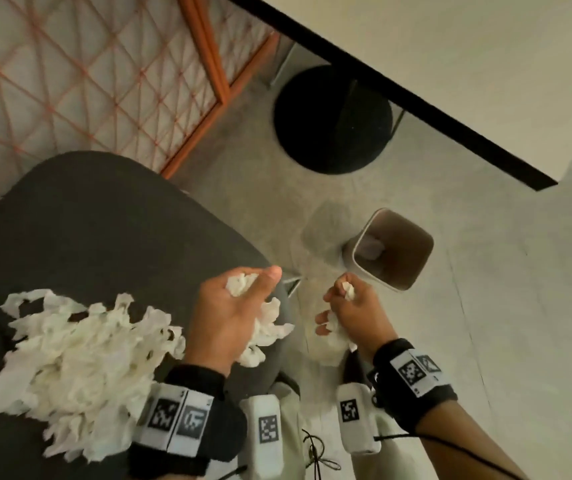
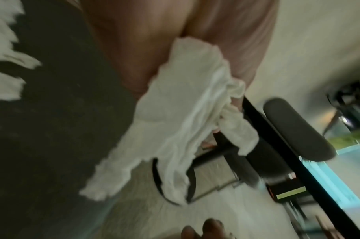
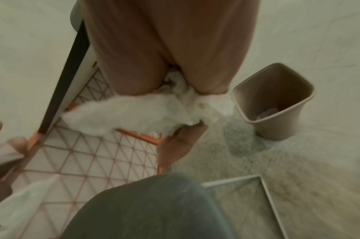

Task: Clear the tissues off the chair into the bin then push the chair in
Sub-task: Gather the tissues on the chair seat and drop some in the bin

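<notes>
the left hand (image 1: 229,313) clutches a torn white wad of tissues (image 1: 267,320) over the chair (image 1: 104,237) edge; the right hand (image 1: 350,306) grips another wad (image 1: 333,348) near the beige bin (image 1: 412,275). a ragged white tissue heap (image 1: 76,368) covers the grey seat. wrist tags bear square codes, unreadable.

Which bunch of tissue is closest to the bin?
The small wad gripped in the right hand, just beside the beige bin. The left hand's bunch and the chair's pile lie farther away.
</notes>
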